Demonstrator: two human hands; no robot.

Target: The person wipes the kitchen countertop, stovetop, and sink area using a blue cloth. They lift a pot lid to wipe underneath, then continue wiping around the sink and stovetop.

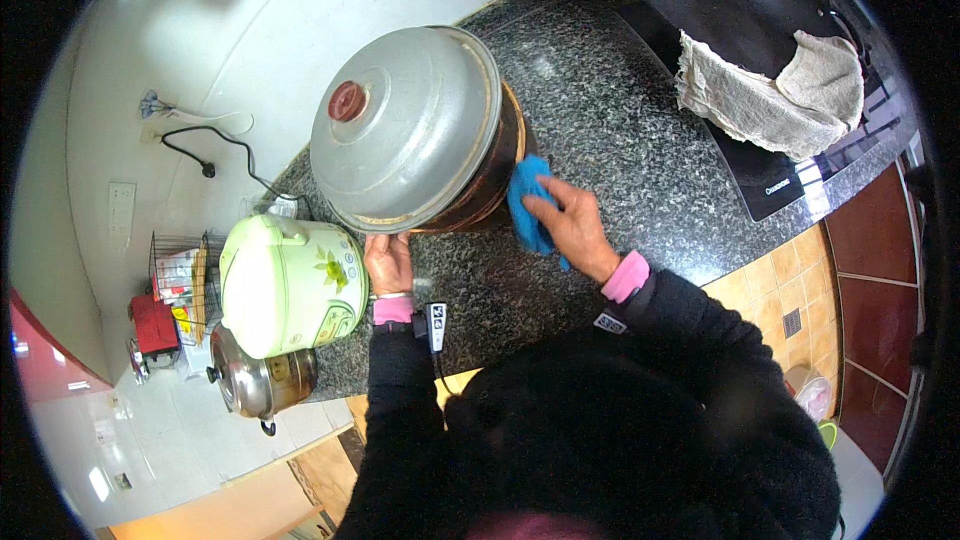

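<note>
A large round steamer pot point(480, 199) with dark brown sides stands on the speckled granite countertop point(600, 112), covered by a domed grey metal lid point(420, 120) with a reddish-brown knob point(346, 101). My right hand point(574, 223) holds a bunched blue cloth point(529, 202) against the pot's lower right side. At the pot's near left side is my left hand point(388, 262), its fingertips hidden beneath the lid's rim; whether they grip the pot cannot be told.
A pale green rice cooker point(296, 285) stands close by my left wrist, with a lidded steel pot point(274, 382) beyond it. At right, a black wok point(720, 0) and a greyish-white rag point(765, 105) lie over the black cooktop point(757, 187). A black cord point(247, 154) hangs along the wall.
</note>
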